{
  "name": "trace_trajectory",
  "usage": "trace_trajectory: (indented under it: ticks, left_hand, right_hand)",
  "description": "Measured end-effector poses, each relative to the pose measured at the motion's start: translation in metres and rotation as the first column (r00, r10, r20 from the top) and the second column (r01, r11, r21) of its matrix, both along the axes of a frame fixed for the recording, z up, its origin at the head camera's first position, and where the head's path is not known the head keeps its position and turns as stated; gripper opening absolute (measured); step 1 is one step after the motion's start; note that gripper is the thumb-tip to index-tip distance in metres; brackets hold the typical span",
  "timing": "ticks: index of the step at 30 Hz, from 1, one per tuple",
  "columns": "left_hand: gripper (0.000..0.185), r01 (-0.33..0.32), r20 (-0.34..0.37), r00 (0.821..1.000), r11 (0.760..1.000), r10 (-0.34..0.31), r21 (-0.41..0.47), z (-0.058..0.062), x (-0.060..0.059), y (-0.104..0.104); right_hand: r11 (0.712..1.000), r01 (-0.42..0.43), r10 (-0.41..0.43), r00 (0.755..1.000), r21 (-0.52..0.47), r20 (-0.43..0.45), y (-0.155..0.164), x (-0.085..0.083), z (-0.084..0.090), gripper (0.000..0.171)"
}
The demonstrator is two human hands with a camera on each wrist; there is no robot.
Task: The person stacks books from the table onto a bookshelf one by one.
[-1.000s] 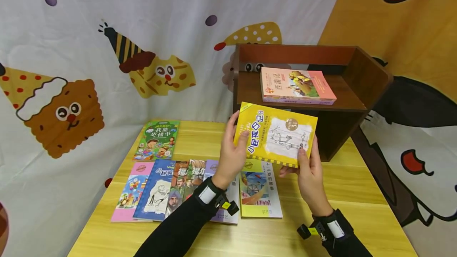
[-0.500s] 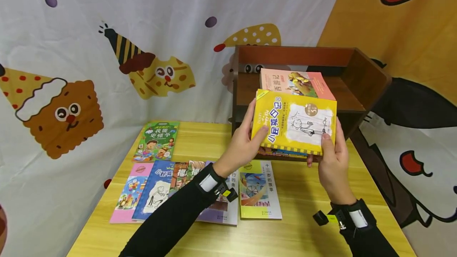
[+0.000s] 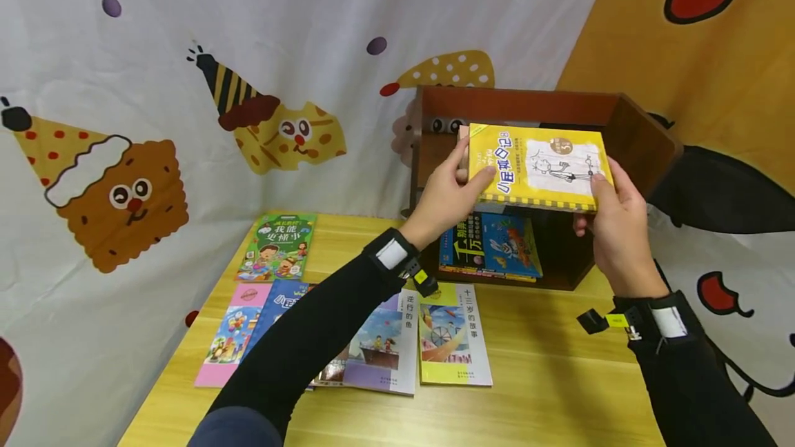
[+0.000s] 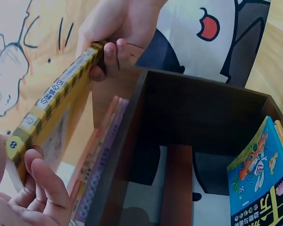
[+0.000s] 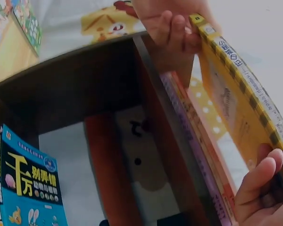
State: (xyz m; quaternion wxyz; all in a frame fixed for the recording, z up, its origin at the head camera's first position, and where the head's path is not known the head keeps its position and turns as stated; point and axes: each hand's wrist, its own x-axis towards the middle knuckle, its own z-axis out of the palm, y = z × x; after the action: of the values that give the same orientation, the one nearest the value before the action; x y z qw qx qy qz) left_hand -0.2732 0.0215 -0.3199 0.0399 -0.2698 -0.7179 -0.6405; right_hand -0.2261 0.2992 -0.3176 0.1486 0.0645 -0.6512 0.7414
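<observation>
A yellow book (image 3: 540, 165) with a checkered spine is held by its two short sides. My left hand (image 3: 450, 192) grips its left end, thumb on the cover and fingers beneath. At the right end my right hand (image 3: 617, 226) grips it the same way. The book is over the upper shelf of a dark brown bookshelf (image 3: 649, 136), in front of a stack of pink and purple books (image 5: 198, 141) lying there. In both wrist views a gap shows between the yellow book and that stack.
Blue-covered books (image 3: 497, 243) lie in the lower compartment. On the wooden table (image 3: 534, 364) are a green book (image 3: 276, 247), a pink book (image 3: 232, 333), a purple-and-white book (image 3: 381, 343) and a yellow-and-white book (image 3: 456, 333). A patterned curtain (image 3: 298, 19) hangs behind.
Both hands have carried the yellow book up and to the right, from above the table to over the upper shelf. It now covers most of the pink stack, and the lower books have come into view.
</observation>
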Motion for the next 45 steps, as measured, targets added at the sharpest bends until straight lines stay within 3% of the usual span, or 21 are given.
trace_trajectory:
  ticks: [4, 7, 9, 11, 13, 17, 20, 22, 25, 28, 32, 36, 39, 45]
  left_hand:
    - [0.079, -0.022, 0.066, 0.998, 0.999, 0.025, -0.040, -0.001, -0.009, 0.000]
    - [0.084, 0.003, 0.125, 0.992, 0.999, 0.001, -0.033, -0.005, -0.013, -0.003]
    - [0.089, 0.034, 0.165, 0.986, 0.999, -0.031, -0.016, -0.007, -0.015, -0.006]
    - [0.089, 0.070, 0.188, 0.980, 0.997, -0.066, -0.016, -0.008, -0.015, -0.010]
    - [0.092, 0.103, 0.202, 0.975, 0.994, -0.095, -0.031, -0.009, -0.014, -0.013]
    - [0.098, 0.122, 0.193, 0.976, 0.988, -0.103, -0.091, -0.007, -0.011, -0.016]
    - [0.093, 0.038, 0.147, 0.989, 0.982, -0.011, -0.186, -0.004, -0.007, -0.017]
    - [0.084, -0.046, 0.091, 0.993, 0.965, 0.072, -0.258, -0.002, -0.005, -0.016]
    - [0.066, -0.160, 0.005, 0.985, 0.926, 0.172, -0.343, 0.002, -0.003, -0.014]
    - [0.050, -0.218, -0.059, 0.976, 0.895, 0.212, -0.389, 0.005, -0.005, -0.011]
    - [0.037, -0.286, -0.147, 0.958, 0.854, 0.247, -0.434, 0.006, -0.010, -0.008]
    - [0.036, -0.373, -0.245, 0.926, 0.795, 0.287, -0.479, 0.004, -0.014, -0.006]
    - [0.046, -0.426, -0.309, 0.901, 0.751, 0.303, -0.505, 0.002, -0.017, -0.003]
    - [0.050, -0.490, -0.375, 0.866, 0.709, 0.330, -0.508, 0.001, -0.020, 0.001]
  right_hand:
    - [0.998, -0.002, -0.009, 0.986, 0.066, 0.167, 0.008, -0.016, 0.005, 0.068]
    - [0.994, -0.087, 0.064, 0.954, 0.066, 0.294, 0.015, -0.025, 0.005, 0.074]
    - [0.990, -0.141, 0.124, 0.934, 0.025, 0.336, 0.021, -0.027, 0.004, 0.077]
    - [0.982, -0.186, 0.185, 0.924, -0.028, 0.335, 0.027, -0.026, 0.002, 0.077]
    - [0.974, -0.215, 0.225, 0.929, -0.067, 0.292, 0.032, -0.023, -0.002, 0.074]
    - [0.968, -0.248, 0.252, 0.946, -0.045, 0.205, 0.037, -0.016, -0.009, 0.073]
    - [0.975, -0.217, 0.203, 0.961, 0.053, 0.186, 0.036, -0.014, -0.012, 0.077]
    - [0.971, -0.168, 0.134, 0.972, 0.170, 0.195, 0.035, -0.015, -0.010, 0.078]
    - [0.912, -0.084, -0.005, 0.977, 0.402, 0.215, 0.033, -0.018, -0.006, 0.081]
    - [0.807, -0.020, -0.131, 0.968, 0.590, 0.212, 0.032, -0.023, -0.002, 0.085]
    - [0.709, 0.022, -0.213, 0.959, 0.705, 0.185, 0.031, -0.033, 0.002, 0.091]
    - [0.635, 0.049, -0.257, 0.954, 0.771, 0.151, 0.028, -0.040, 0.004, 0.095]
    - [0.597, 0.067, -0.283, 0.950, 0.800, 0.132, 0.027, -0.042, 0.005, 0.097]
    - [0.566, 0.099, -0.313, 0.944, 0.819, 0.102, 0.024, -0.044, 0.006, 0.098]
